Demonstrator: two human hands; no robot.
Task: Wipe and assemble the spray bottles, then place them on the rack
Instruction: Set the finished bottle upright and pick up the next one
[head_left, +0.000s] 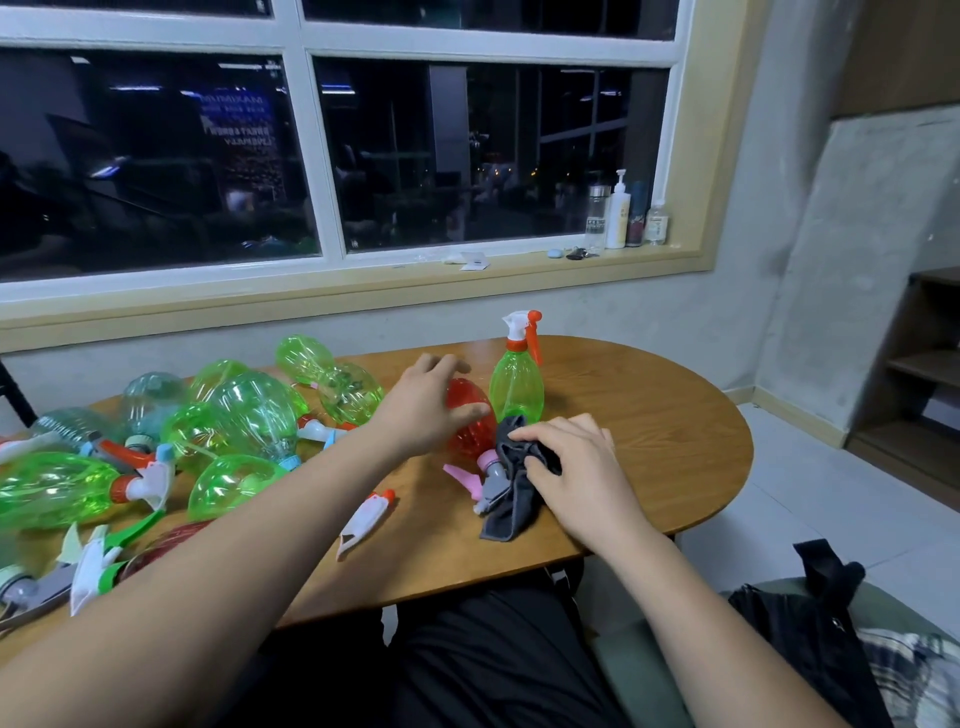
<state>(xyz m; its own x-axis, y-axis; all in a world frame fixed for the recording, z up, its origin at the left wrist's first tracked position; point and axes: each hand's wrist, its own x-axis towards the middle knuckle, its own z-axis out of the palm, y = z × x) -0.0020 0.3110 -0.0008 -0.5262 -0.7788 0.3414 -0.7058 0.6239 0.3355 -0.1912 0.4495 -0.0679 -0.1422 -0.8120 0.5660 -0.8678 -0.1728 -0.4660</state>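
On the wooden table (649, 415), between both hands, lies a red spray bottle (470, 423) of ribbed translucent plastic, bulbous in the body and narrowing to a pink-and-grey trigger head (480, 470). Its long axis runs away from the person, base toward the window and trigger end toward the near edge. The left hand (421, 410) curls over the fat body, thumb on its right flank. The right hand (576, 467), beside the neck, bunches a limp dark grey cloth (511, 501) against the trigger head. Just behind stands an upright green bottle (516, 387); leftward, glossy green bottles (249, 415) lie heaped.
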